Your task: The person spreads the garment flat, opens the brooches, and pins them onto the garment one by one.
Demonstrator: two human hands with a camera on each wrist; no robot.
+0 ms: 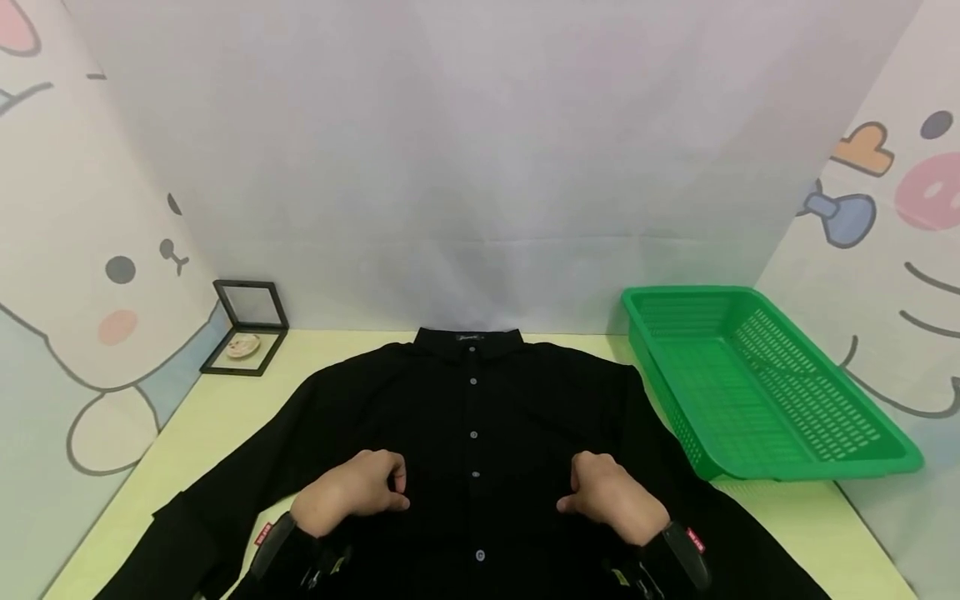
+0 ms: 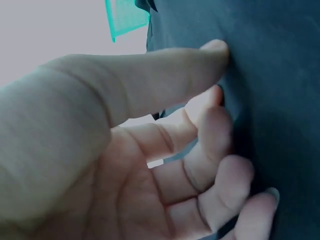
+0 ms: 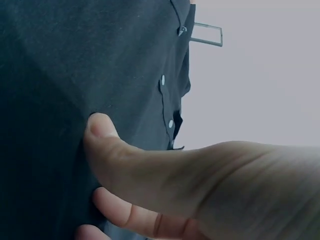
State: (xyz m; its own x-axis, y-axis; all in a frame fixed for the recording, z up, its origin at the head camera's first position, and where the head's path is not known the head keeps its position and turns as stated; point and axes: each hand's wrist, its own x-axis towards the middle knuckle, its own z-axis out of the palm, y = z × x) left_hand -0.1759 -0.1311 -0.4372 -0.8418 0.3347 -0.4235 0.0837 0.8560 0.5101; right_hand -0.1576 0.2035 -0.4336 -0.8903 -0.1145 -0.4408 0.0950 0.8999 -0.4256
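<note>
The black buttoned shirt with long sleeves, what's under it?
Pale yellow tabletop shows around the black buttoned shirt, so it lies on that. Anything else underneath is covered; I can't tell.

Black shirt (image 1: 525,400) is laid face up on pale yellow table (image 1: 202,417), collar against back wall (image 1: 487,167), five buttons visible, hem cut off by frame edge. Left hand (image 1: 354,485) and right hand (image 1: 611,496) are held over the front, one each side of the button row; fingers bent, thumbs turned inward. Black wristbands are worn on both. Green basket (image 1: 660,375) is placed far right, just beside a sleeve. Black folding frame (image 1: 274,302) is stood open far left, small round item (image 1: 243,346) seen in lower panel. Side walls are cartoon-printed.
</note>
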